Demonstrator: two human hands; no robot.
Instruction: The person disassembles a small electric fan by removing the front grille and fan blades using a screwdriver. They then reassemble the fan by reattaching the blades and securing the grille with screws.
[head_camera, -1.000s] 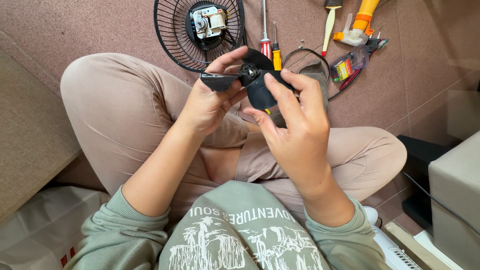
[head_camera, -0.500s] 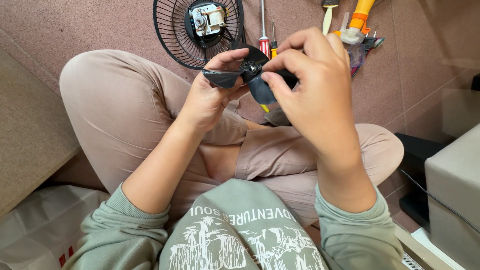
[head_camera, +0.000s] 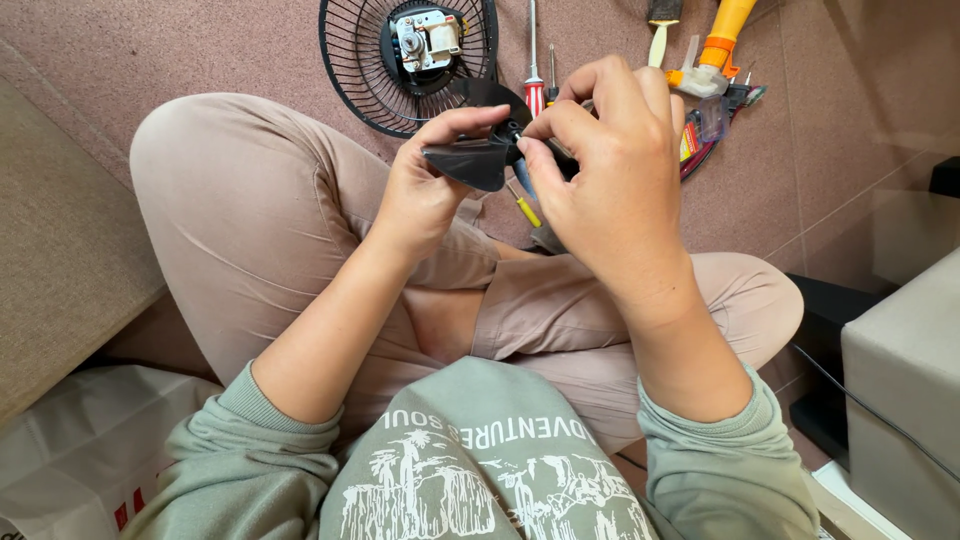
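Above my crossed legs I hold a black plastic fan blade piece (head_camera: 472, 162). My left hand (head_camera: 425, 188) grips it from the left, thumb on top. From the right, my right hand (head_camera: 605, 170) curls over its hub with fingertips pinching there and hides most of the part. A black wire fan grille (head_camera: 365, 70) with a small metal motor (head_camera: 428, 38) at its centre lies on the floor just beyond my hands.
Past my hands on the pinkish floor lie a red-handled screwdriver (head_camera: 533, 95), a yellow-handled tool (head_camera: 722, 35) and a bundle of small parts (head_camera: 700, 135). A beige cushion (head_camera: 60, 240) is at left, a grey box (head_camera: 900, 390) at right, a white bag (head_camera: 90, 450) lower left.
My right hand has risen and turned over the top of the black part, now covering it. Both hands with the part have shifted slightly up toward the grille.
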